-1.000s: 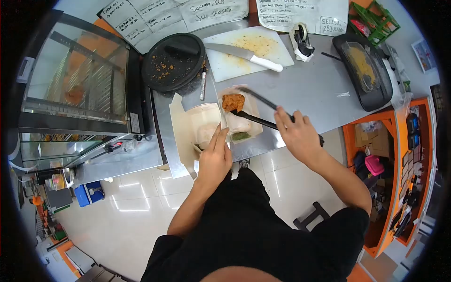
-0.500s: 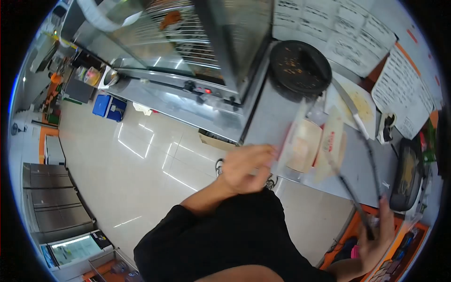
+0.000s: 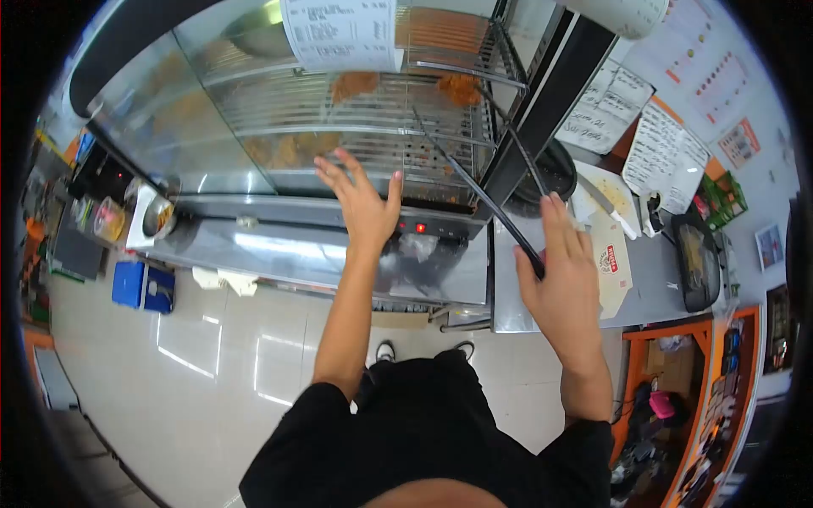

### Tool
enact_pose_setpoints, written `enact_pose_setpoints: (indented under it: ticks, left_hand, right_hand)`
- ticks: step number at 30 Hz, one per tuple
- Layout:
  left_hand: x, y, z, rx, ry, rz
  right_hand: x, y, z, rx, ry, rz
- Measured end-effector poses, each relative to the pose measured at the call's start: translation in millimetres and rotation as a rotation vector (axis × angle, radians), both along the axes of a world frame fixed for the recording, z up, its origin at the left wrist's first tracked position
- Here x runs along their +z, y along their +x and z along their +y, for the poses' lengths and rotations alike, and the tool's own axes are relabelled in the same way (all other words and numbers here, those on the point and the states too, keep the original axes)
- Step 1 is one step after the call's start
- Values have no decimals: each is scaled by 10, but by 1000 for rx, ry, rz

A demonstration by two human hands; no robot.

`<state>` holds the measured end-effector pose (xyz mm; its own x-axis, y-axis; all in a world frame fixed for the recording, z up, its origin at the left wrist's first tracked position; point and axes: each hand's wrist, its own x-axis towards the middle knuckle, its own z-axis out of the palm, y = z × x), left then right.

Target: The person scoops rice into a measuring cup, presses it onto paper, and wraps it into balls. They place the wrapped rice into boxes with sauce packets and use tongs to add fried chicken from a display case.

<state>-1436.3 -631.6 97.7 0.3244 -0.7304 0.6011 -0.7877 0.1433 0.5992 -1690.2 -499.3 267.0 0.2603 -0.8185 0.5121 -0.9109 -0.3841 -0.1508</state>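
My right hand (image 3: 563, 275) grips a pair of long dark tongs (image 3: 483, 196), their two arms spread apart. The tong ends reach into a heated display cabinet (image 3: 296, 208), one of them right by a piece of fried chicken (image 3: 460, 89) on the upper rack. Another fried piece (image 3: 354, 85) lies to its left, and several more (image 3: 292, 150) sit lower down, behind glass. My left hand (image 3: 364, 203) is open with fingers spread, in front of the cabinet's lower glass edge, holding nothing.
Right of the cabinet, a steel counter (image 3: 512, 296) carries a printed cardboard box (image 3: 611, 267), a black pan (image 3: 550, 173), a knife (image 3: 611, 212) on a white board and a black tray (image 3: 696, 262). A blue cooler (image 3: 142, 286) stands on the floor at left.
My view has turned toward the cabinet. My right hand has brought the tongs from the counter's right side up into it. My left hand has moved from beside the box to the cabinet front.
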Motion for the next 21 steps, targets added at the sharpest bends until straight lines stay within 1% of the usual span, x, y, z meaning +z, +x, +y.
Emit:
enact_pose_setpoints:
  ticks: [1,4,5,7,8,9,11,13,15,17,19,21]
  left_hand:
    - [-8,44,-19,-6,-20,25]
    - [15,194,30,-48,-5,52]
    - [42,252,35,-61,6,63]
    - [33,373,40,-64,25,32]
    - [-4,428,41,-68,22,34]
    - [-27,472,33,-75,17,36]
    - [-32,526,41,-115,13,51]
    - [-41,557,54,-108,20,86]
    - [-52,566,46,-118,15,78]
    - [-82,580,47,-133,-25,92]
    - [-106,597,58,-137,-29,80]
    - [-103,600,35,-128,-42,70]
  right_hand:
    - [29,151,-90,-28,-17,-1]
    - [71,503,-278,-168,-33,204]
    - [74,615,-354,-184,-34,204]
    - [87,789,-521,-313,-121,299]
    - [100,814,-612,-320,-130,372]
    - [130,852,-696,-343,-123,366]
    - [201,905,-835,-378,79,325]
    - [222,871,-910,-377,68,341]
    - [274,871,-921,-303,119,282]
    - [254,841,-829,-314,95,276]
    - [229,793,-746,-284,67,165]
    - [209,740,-584,-231,78,142]
